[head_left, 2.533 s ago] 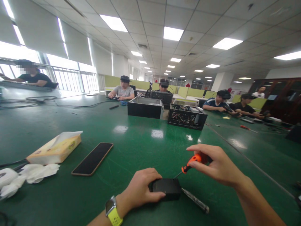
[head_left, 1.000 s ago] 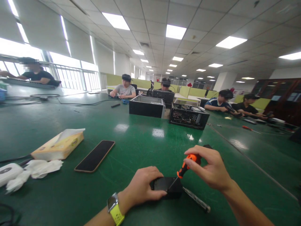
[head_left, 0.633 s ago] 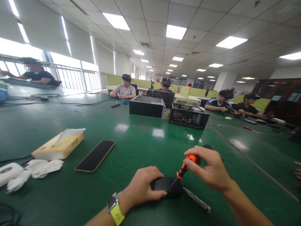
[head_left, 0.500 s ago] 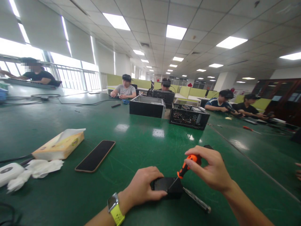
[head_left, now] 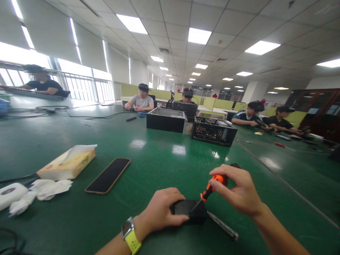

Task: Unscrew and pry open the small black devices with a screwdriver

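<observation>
The black box (head_left: pixel 198 212) lies at the near middle of the scene, its long axis running left to right. The left hand (head_left: pixel 164 209) grasps its left end, thumb on the near side and fingers on the far side. From the right, the right hand (head_left: pixel 236 189) has its grip around an orange-and-black screwdriver (head_left: pixel 208 192), whose shaft slants down leftward to the box's top beside the left thumb; whether the tip is seated cannot be told. A clear-handled screwdriver (head_left: pixel 223 226) lies just right of the box on the glossy green table (head_left: pixel 151 163). A phone (head_left: pixel 108 176) lies farther left; beyond stretches an office with ceiling lights (head_left: pixel 199 36).
</observation>
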`<state>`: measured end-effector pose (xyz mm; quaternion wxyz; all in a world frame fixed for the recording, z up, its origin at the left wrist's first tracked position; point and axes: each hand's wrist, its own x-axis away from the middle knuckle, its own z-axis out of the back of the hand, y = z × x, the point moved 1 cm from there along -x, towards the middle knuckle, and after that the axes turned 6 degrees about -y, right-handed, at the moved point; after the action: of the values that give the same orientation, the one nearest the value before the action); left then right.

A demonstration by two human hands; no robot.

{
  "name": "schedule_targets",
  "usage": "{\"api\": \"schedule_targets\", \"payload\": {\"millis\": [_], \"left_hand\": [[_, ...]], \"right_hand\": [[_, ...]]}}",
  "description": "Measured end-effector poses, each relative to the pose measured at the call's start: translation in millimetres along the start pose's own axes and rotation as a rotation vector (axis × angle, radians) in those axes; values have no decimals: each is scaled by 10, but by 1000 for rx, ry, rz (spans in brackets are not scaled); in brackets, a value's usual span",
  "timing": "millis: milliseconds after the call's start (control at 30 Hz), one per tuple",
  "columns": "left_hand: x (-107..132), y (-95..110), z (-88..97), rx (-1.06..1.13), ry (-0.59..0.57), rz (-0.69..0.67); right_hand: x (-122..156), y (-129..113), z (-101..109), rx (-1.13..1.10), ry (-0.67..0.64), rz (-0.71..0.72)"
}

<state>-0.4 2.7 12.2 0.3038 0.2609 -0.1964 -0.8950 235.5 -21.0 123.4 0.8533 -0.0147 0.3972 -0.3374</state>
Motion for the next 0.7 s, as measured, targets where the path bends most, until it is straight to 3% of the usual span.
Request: {"api": "schedule_targets", "payload": {"millis": [467,700], "left_hand": [[5,-20,-13,-10,11,-8],[9,5,-6,-4,9,-2]], "right_hand": [[1,-12,-3,-1,-22,31],[10,-24,48,-60,-113,82]]}}
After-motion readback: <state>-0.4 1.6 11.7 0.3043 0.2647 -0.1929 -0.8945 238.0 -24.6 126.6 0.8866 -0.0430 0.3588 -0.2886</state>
